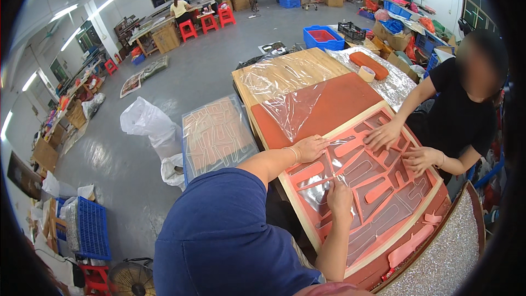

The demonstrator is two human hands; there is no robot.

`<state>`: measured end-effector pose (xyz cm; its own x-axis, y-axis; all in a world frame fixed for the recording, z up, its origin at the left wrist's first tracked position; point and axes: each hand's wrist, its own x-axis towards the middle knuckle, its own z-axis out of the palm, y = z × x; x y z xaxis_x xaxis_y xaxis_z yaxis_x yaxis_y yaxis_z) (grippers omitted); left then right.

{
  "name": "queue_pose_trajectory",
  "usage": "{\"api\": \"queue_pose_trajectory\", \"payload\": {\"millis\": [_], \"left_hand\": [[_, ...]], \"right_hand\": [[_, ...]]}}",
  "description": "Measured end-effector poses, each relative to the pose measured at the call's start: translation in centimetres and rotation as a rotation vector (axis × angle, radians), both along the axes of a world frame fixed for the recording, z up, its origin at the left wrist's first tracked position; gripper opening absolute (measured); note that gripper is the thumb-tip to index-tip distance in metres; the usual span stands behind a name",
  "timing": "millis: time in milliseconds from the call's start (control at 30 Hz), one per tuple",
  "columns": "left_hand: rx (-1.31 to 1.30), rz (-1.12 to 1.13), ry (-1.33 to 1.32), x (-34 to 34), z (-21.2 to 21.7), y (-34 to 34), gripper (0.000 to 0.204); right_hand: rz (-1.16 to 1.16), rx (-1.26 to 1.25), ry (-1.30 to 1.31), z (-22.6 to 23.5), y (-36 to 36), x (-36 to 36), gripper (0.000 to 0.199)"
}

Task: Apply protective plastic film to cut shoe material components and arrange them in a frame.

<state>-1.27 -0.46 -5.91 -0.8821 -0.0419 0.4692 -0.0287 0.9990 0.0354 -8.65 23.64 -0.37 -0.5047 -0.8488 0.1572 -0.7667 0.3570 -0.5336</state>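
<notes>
One wood-framed pink cutout sheet [377, 190] lies right beneath the worker's hands. The left hand [311, 148] rests at its far-left rim, the right hand [340, 194] curls over its left part; whether either grips it, I can't tell.

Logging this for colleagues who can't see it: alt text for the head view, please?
The person's left hand lies at the edge of a wooden frame of pink shapes, the right hand inside it; a co-worker in black reaches in from the right.
</notes>
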Motion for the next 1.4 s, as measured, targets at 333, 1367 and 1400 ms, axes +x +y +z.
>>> {"api": "queue_pose_trajectory", "payload": {"millis": [333, 1367, 1400], "left_hand": [[-0.019, 0.027, 0.068, -0.1, -0.3, -0.2, 0.035], [0.108, 0.080, -0.033, 0.2, 0.3, 0.1, 0.039], [0.102, 0.106, -0.097, 0.2, 0.4, 0.2, 0.039]], "right_hand": [[-0.017, -0.048, -0.069, 0.8, 0.3, 0.5, 0.025], [-0.049, -0.035, -0.072, -0.3, 0.3, -0.4, 0.022], [-0.049, -0.070, -0.054, -0.4, 0.4, -0.4, 0.022]]}}
